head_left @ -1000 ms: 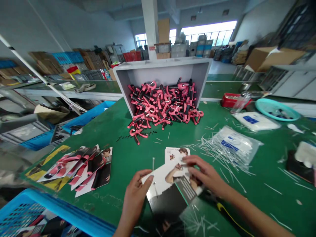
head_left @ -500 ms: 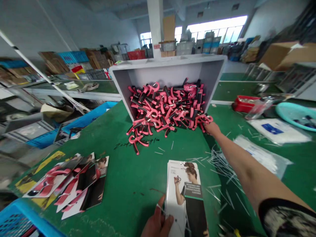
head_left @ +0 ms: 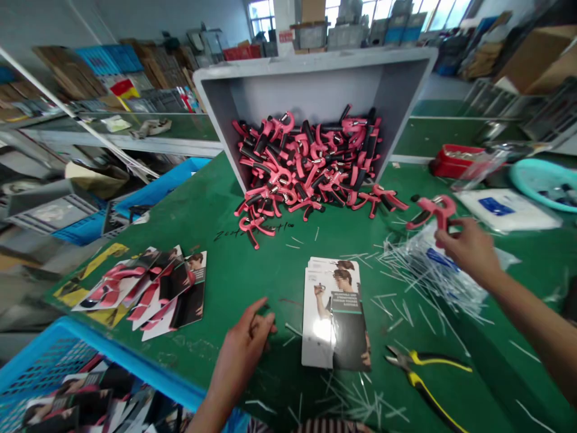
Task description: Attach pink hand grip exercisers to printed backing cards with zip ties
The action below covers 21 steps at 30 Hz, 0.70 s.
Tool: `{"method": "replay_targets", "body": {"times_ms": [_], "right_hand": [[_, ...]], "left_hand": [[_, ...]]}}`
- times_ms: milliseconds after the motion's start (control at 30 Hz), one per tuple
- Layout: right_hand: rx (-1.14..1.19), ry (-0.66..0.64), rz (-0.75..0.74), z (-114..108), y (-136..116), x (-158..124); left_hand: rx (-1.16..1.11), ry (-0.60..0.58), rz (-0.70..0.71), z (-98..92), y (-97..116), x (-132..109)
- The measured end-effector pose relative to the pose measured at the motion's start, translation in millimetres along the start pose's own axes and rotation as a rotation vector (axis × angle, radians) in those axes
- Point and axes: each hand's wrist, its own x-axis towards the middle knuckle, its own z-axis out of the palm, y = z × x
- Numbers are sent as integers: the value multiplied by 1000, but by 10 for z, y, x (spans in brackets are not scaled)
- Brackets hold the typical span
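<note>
My right hand (head_left: 469, 246) is closed round one handle of a pink-and-black hand grip exerciser (head_left: 435, 210), held up over the right side of the table. My left hand (head_left: 247, 334) hovers by the table's near edge, fingers loosely apart and nothing visible in them. A white plastic tie (head_left: 293, 329) lies just right of its fingertips. Farther right is a small stack of printed cards (head_left: 336, 316). Many more pink hand grip exercisers (head_left: 311, 162) spill from a grey crate (head_left: 315, 63) tipped on its side.
Yellow-handled cutting pliers (head_left: 412, 364) lie right of the cards. Loose white ties (head_left: 406, 264) and plastic bags are scattered beyond. Carded exercisers (head_left: 153, 288) lie at left, above a blue basket (head_left: 67, 331) of similar ones. A red box (head_left: 455, 159) and turquoise basin (head_left: 545, 174) stand far right.
My right hand has come back from the pile toward the right with an exerciser. My left hand has left the cards and moved left. The view has tilted down.
</note>
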Motion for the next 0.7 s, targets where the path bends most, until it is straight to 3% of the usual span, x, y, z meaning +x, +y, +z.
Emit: {"method": "replay_targets", "body": {"times_ms": [33,133,200,267,367,500,600,700], "right_hand": [[-50,0,29,50,-151,-333],[-20,-264,-85,402,-705,-1250],[0,-361,-134,699,-1015,-1676],[-58,-375,-149,943,-1188,-1936],[-172,-391,-158,1105,-1201,-2137],[-286,-395,-197,982,-1041,-2281],[-172,-329,-327,881,-1001,-2318],[-53,-326,-447,957,-1044,-2286]], "left_hand": [[-42,6,51,-10,67,28],[-91,-42,319,123,254,138],[-44,-68,501,256,303,228],[9,-85,600,346,262,314],[94,-103,663,370,96,388],[231,-125,704,331,-4,355],[256,-82,747,377,143,368],[320,-174,829,525,357,480]]}}
